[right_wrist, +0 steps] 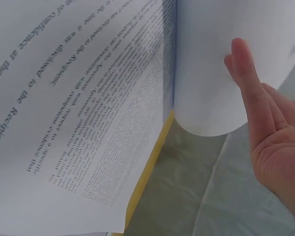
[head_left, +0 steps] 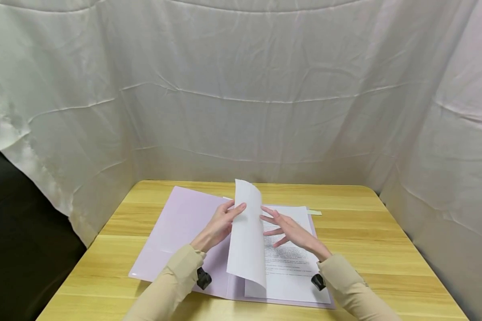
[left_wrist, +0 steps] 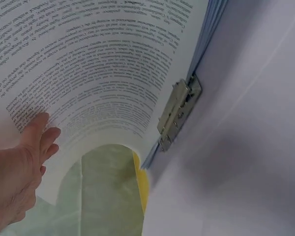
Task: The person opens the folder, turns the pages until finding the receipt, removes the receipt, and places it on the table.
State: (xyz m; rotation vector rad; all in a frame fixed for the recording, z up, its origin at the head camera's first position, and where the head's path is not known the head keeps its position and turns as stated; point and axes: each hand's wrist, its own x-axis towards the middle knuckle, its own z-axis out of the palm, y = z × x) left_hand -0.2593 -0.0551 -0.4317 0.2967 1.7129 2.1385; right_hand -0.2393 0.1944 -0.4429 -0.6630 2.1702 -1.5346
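Lilac folder (head_left: 184, 227): curled pg (head_left: 246, 249) pinched in L hand (head_left: 220, 221), R hand (head_left: 291, 230) nr.

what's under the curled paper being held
Under the curled paper lie a printed page and the lilac folder; in the head view it hides the metal clip and some print.

Your left hand (head_left: 220, 223) pinches a curled white sheet (head_left: 247, 249) at its edge, while your right hand (head_left: 291, 230), fingers spread, is just beside the sheet's other side, over a printed page (head_left: 285, 278); whether its fingertips touch the sheet is unclear. Beneath your hands, an open lilac folder (head_left: 176, 227) lies on the wooden tabletop (head_left: 385, 254), and beyond them hangs pale cloth (head_left: 265, 133).
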